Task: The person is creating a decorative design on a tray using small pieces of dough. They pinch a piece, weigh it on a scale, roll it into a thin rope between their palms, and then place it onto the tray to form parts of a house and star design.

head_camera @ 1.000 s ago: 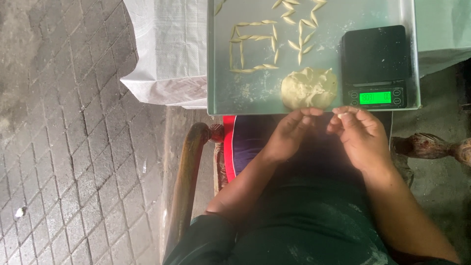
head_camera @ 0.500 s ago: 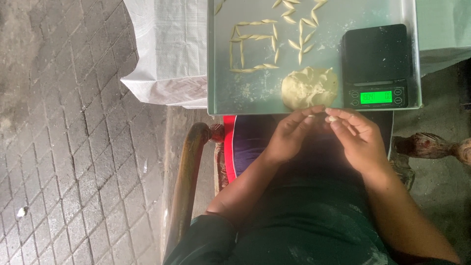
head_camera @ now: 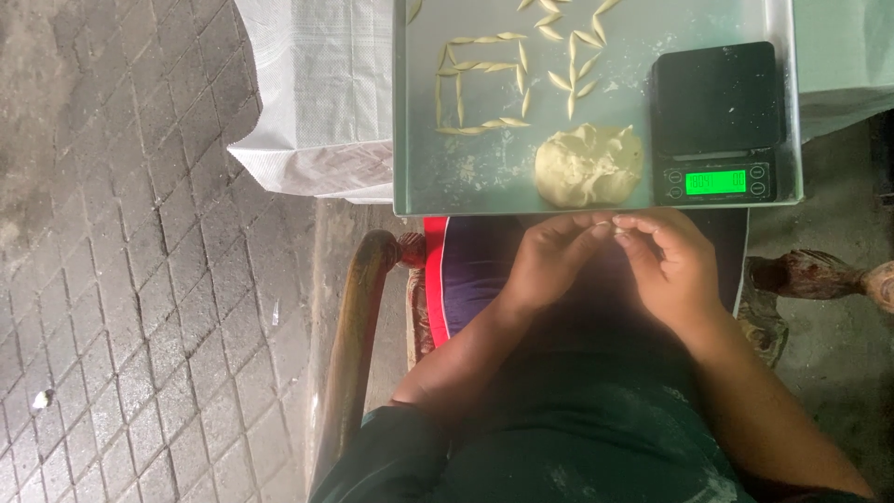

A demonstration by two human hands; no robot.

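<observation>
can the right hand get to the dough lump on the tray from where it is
Probably yes: the right hand sits just below the tray edge, the dough lump lies right beyond it, nothing between.

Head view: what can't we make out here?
- Small dough bit pinched between the left hand and right hand: too small, fingertips cover most of it, shape unclear.
- Scale display: digits too small and blurred to read.
- Dough-strip patterns on the metal tray: the star-like group is cut off by the top edge.
- Wooden chair: seat hidden by the person's lap.
</observation>
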